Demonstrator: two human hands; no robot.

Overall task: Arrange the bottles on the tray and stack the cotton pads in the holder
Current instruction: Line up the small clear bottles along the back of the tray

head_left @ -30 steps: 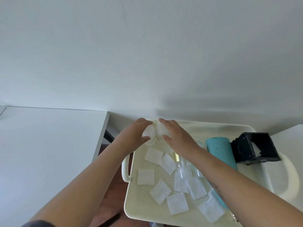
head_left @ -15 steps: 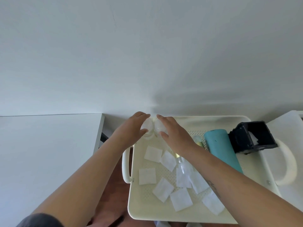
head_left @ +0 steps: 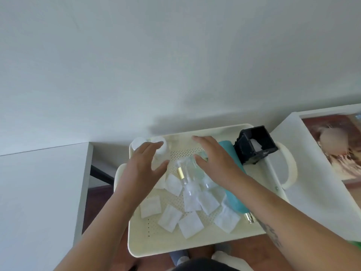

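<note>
No readable text, brand, number or sign anywhere. Clear bottle (head_left: 184, 177) with gold collar, mid tray: no legible label. Teal bottle (head_left: 235, 202), right of it: plain. Black holder (head_left: 256, 145), far right: unmarked. Tattoo (head_left: 273, 235) on near-right forearm: too blurred to read. Picture (head_left: 336, 147) at far right: blurred, no lettering made out.

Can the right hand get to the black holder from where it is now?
Probably yes. The right hand is open and empty, over the tray just left of the black holder. Only the lying teal bottle sits between them, seemingly low enough to pass over; nothing covers the holder.
</note>
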